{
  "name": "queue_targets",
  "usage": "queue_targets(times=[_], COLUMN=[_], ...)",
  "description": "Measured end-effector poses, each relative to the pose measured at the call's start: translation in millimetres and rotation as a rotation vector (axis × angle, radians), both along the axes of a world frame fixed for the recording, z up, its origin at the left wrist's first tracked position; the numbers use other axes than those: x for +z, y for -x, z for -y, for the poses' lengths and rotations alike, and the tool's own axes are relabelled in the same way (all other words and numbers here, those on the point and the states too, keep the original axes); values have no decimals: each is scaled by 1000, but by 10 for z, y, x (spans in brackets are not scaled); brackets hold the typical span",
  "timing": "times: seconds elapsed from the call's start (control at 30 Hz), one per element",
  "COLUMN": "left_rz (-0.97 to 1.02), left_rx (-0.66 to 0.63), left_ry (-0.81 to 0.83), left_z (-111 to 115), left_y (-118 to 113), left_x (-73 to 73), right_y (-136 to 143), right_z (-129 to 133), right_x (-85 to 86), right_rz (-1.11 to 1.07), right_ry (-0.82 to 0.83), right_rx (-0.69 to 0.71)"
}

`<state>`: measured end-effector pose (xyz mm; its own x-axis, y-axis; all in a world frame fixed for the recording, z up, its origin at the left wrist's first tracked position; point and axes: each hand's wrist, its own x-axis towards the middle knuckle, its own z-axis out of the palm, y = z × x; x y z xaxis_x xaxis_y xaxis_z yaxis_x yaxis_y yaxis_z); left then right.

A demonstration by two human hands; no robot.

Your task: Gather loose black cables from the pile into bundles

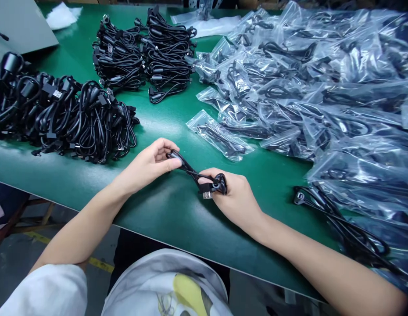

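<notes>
A bundled black cable [191, 171] is stretched between my two hands, above the front part of the green table. My left hand [162, 159] pinches its far left end between thumb and fingers. Around the other end, my right hand [232, 193] is closed, and a metal USB-type plug [207, 194] and a rounded black part stick out beside the thumb. The fingers of my right hand are partly hidden behind the cable. Just beyond my hands lies a clear zip bag [220, 136] with a dark cable inside.
Bundled black cables [82, 114] are heaped at the left, with two stacks [167, 52] at the back. Clear bags holding cables [289, 92] cover the right side. Loose black cables [342, 224] lie at the right front. A grey box [23, 26] stands back left on the green table [171, 118].
</notes>
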<state>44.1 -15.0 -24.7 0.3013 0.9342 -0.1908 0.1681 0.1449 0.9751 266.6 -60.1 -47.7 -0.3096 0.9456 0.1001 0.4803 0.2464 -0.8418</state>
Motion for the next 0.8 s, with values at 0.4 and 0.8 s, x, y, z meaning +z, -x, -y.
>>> queue_targets(times=[0.4, 0.8], left_rz=[147, 193], left_rx=[-34, -62], left_ry=[34, 5], left_z=[-34, -30], left_y=[23, 29], left_x=[-69, -57], right_y=[7, 34], right_z=[-8, -77], right_x=[-3, 56], right_rz=[-103, -388], right_ry=[129, 447], right_rx=[6, 47])
